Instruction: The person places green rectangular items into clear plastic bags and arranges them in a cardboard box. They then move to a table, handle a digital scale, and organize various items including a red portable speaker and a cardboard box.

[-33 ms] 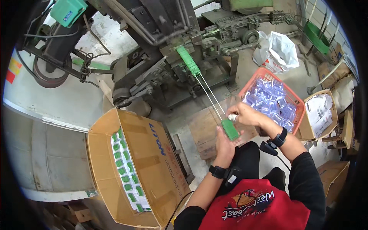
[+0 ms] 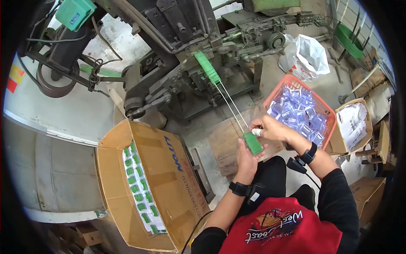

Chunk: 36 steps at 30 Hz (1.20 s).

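A ribbed stack of green plastic pieces lies across the fingers of my left hand, which closes round it from below. My right hand has curled fingers at the stack's upper end, one of them wrapped in white tape. Whatever its fingertips pinch is hidden. Just above both hands end two thin pale rails, which slope down from the machine. More green pieces sit in a row at the rails' top, under the dark machine.
An open cardboard box at left holds rows of green pieces on white sheets. To the right, a red basket is full of clear bluish plastic parts. Behind it stands a white bag. A small carton contains paper. Below the rails is a wooden board.
Both hands and the green stack have shifted very slightly to the left. The machine's upper part, blurred before, now appears sharp.
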Each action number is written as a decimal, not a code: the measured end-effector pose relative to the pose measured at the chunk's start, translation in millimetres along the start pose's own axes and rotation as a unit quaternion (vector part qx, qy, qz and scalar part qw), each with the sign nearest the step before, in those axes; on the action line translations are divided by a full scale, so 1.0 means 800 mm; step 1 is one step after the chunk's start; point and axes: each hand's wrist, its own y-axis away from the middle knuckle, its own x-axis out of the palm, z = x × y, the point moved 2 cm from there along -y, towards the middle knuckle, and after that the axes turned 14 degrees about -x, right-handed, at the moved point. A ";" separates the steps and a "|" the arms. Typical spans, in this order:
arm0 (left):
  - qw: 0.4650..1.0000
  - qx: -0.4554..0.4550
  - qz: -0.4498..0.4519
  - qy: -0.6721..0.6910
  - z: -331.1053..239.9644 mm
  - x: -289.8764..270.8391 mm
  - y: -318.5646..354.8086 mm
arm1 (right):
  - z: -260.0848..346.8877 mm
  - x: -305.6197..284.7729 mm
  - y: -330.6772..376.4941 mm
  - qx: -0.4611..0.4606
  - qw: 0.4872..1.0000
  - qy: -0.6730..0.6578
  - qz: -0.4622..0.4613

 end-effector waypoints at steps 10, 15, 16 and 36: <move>0.998 -0.037 -0.004 -0.056 -0.015 -0.003 -0.003 | 0.008 0.016 0.017 0.006 0.995 -0.013 -0.099; 0.996 -0.067 -0.037 -0.035 -0.015 -0.015 -0.013 | 0.013 0.027 0.028 0.044 0.993 0.001 -0.108; 0.996 -0.073 -0.038 -0.046 -0.019 -0.008 -0.016 | 0.016 0.030 0.031 0.044 0.991 0.060 -0.112; 0.949 0.104 -0.075 -0.288 -0.191 0.008 0.293 | -0.011 0.002 0.213 0.119 0.929 0.290 -0.198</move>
